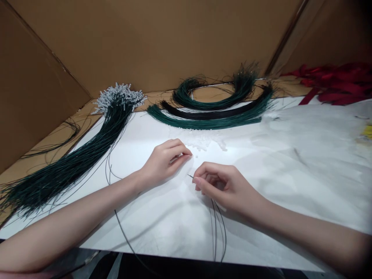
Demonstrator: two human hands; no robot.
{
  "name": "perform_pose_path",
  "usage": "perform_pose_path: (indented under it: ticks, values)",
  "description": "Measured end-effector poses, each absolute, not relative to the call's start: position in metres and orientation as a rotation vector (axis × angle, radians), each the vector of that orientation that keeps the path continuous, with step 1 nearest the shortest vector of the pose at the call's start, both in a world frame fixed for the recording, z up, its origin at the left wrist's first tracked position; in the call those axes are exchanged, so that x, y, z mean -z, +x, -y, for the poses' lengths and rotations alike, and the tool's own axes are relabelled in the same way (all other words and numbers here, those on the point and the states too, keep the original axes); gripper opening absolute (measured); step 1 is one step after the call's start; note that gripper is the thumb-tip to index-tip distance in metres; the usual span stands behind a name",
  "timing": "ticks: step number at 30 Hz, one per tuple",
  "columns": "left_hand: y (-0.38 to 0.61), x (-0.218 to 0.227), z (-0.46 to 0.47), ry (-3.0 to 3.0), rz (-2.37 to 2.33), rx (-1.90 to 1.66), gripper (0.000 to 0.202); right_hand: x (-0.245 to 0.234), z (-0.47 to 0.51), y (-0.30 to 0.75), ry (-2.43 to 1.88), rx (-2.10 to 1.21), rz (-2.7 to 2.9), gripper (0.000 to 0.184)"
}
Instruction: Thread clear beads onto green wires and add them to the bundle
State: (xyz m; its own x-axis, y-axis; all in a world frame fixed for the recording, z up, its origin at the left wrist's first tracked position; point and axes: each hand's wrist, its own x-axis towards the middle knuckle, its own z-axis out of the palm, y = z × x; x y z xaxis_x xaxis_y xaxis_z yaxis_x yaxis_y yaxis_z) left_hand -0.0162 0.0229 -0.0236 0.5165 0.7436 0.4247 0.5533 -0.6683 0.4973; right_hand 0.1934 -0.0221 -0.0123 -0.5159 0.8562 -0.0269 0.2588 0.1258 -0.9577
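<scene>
My right hand [221,184] pinches a thin dark cord [190,176] close to its end, and the tip sticks out to the left of the fingers. Lengths of cord hang below that hand toward the table's front edge. Up and to the left, my left hand [171,159] has thumb and forefinger pressed together over the white sheet. Whatever those fingertips may hold is too small to make out. Just beyond them lies a loose scatter of small white beads [203,140]. The two hands are apart from each other.
At left lies a big bundle of dark green cords [87,155] with white beaded ends [120,97]. Curved bundles of green and black cords [215,122] rest behind the beads. Red ribbons [340,83] and clear plastic [316,143] are at right. Cardboard walls [162,42] enclose the back.
</scene>
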Motion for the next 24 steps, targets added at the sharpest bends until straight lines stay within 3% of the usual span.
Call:
perform_pose_path:
  ticks: [6,13,24]
  values:
    - [-0.015,0.024,-0.022,2.627,-1.003,-0.83,0.03,0.012,0.022,0.194,-1.05,-1.42,1.809,0.012]
    - [-0.016,0.027,-0.025,2.708,-0.959,-0.88,0.02,0.012,0.022,0.192,-1.044,-1.411,1.783,0.015]
    - [-0.018,0.012,-0.013,2.643,-0.772,-1.029,0.025,0.01,0.02,0.193,-1.038,-1.489,1.605,0.013]
